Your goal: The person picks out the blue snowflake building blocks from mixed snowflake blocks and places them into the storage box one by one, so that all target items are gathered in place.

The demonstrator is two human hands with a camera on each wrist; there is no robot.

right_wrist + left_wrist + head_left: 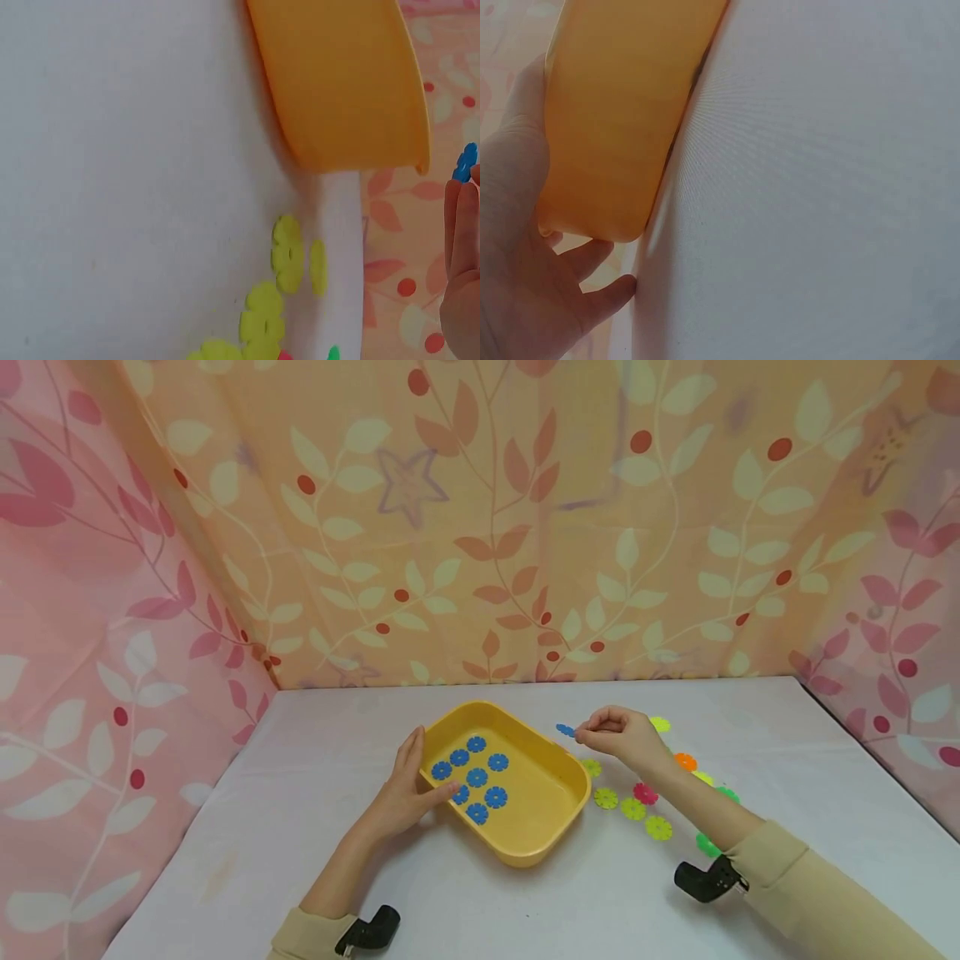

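My left hand (400, 803) grips the left side of a yellow plastic basin (542, 781), thumb over the rim and fingers along the outer wall. In the left wrist view the fingers of that hand (517, 255) lie around the end of the basin (622, 120). Several blue flower-shaped discs (477, 777) lie flat inside, toward the left half. Just beyond the basin's right rim, my right hand (624, 740) pinches another blue flower-shaped disc (566, 730) by its edge, raised off the table. The right wrist view shows this disc (466, 163) at the fingertips.
Right of the basin, yellow-green flower discs (633, 809) lie loose with a pink disc (645, 793), an orange disc (686, 762) and green discs (707, 845), some partly under the right forearm. A patterned curtain (495, 527) stands behind the white table (247, 827).
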